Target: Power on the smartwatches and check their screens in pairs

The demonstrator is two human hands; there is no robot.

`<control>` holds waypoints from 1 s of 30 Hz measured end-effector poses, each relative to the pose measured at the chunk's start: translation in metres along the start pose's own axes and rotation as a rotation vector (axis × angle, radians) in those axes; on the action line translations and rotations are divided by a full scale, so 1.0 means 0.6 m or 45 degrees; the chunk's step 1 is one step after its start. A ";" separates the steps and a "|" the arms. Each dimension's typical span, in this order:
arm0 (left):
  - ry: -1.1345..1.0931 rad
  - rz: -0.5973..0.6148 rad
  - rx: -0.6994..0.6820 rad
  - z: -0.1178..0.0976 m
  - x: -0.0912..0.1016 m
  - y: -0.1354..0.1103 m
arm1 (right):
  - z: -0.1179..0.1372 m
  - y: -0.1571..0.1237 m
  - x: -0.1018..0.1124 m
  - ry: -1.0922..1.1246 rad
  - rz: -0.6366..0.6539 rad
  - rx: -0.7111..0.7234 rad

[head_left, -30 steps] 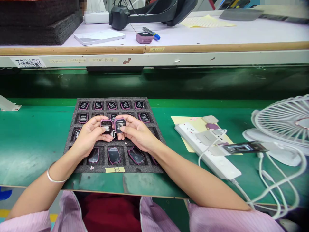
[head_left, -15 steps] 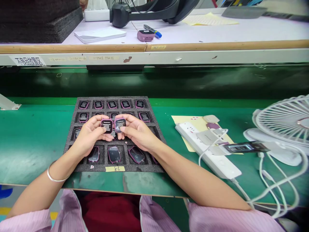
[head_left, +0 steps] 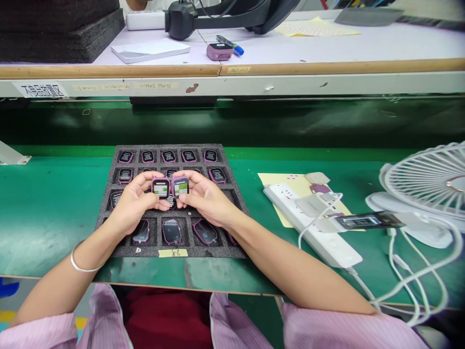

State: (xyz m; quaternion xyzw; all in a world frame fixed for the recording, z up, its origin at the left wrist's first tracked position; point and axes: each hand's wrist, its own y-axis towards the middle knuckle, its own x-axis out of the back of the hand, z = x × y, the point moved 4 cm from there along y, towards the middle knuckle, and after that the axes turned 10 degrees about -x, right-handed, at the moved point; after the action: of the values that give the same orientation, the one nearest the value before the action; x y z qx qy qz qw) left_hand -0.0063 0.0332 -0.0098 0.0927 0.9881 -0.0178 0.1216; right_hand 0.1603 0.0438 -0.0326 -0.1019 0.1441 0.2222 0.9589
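Observation:
Two purple smartwatch bodies without straps are held side by side above a dark foam tray (head_left: 132, 252). My left hand (head_left: 135, 201) is closed round the left smartwatch (head_left: 160, 188), its thumb at the lower edge. My right hand (head_left: 207, 198) grips the right smartwatch (head_left: 180, 186), the thumb near its lower corner. Both screens are lit with white and green areas. More watches sit in the tray's compartments: the back rows show white text on black, while a front-row watch (head_left: 171, 231) has a dark screen. My hands hide some middle compartments.
To the right lie a white power strip (head_left: 312, 228) with cables, a yellow sheet (head_left: 269, 180) and a white fan (head_left: 436, 184). On the raised shelf are another purple watch (head_left: 219, 52), a blue marker (head_left: 230, 45), white paper (head_left: 150, 50) and stacked black foam (head_left: 61, 34).
Both held watch screens have switched from white text on black to a display with white and green areas. My hands have stayed almost in place.

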 end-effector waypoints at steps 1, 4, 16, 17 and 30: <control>0.007 0.000 -0.001 0.001 0.000 0.000 | 0.000 0.000 0.000 0.004 -0.008 0.007; 0.019 -0.001 0.019 0.002 -0.002 0.002 | -0.001 0.002 0.001 0.026 -0.034 -0.015; -0.064 0.009 0.075 -0.001 -0.005 0.000 | -0.001 0.001 0.002 0.043 -0.061 -0.055; -0.065 0.011 0.074 -0.001 -0.005 0.000 | -0.001 0.001 0.002 0.037 -0.060 -0.050; -0.020 -0.004 0.048 -0.001 -0.002 -0.001 | 0.007 -0.004 -0.002 0.029 -0.033 -0.045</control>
State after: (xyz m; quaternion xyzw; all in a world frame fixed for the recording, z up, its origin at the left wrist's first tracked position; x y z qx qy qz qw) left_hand -0.0053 0.0326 -0.0086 0.0931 0.9868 -0.0373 0.1275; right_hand 0.1611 0.0425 -0.0278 -0.1233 0.1495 0.2109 0.9581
